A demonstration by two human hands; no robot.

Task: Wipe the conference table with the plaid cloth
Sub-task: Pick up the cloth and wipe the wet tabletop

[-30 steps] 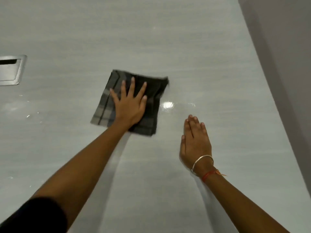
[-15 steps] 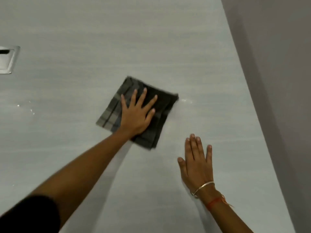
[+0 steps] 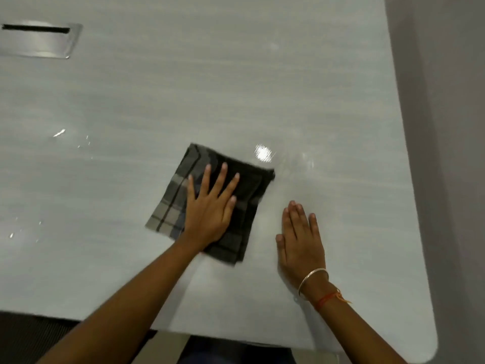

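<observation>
Grey-and-charcoal plaid cloth (image 3: 210, 200), one piece, folded into a rough square, lies flat on the pale glossy conference table (image 3: 236, 88) in the head view, the only view given. The left hand (image 3: 210, 208) is pressed palm-down on top of it, fingers spread wide & straight, not curled round the fabric; cloth sticks out on all sides of the palm, most of it to the hand's left & beyond the fingertips. Its edges look slightly blurred.

Just to the right of that hand, off the cloth, the right hand (image 3: 300, 240) lies flat on the bare tabletop, fingers together & extended, holding nothing. A narrow strip of table separates it from the cloth's right edge. On the right wrist: one metal bangle (image 3: 312, 281) & one red-orange thread (image 3: 328, 299) just behind it. Two bare forearms reach in from the near table edge.

Far ahead & to the left of the left hand, one metal cable hatch (image 3: 39, 40) w/ one dark slot is set into the tabletop. One bright light reflection (image 3: 263, 153) sits just beyond the cloth's far right corner; several small glints dot the surface further left. Grey floor (image 3: 446, 127) runs along the table's right side, past the right hand.
</observation>
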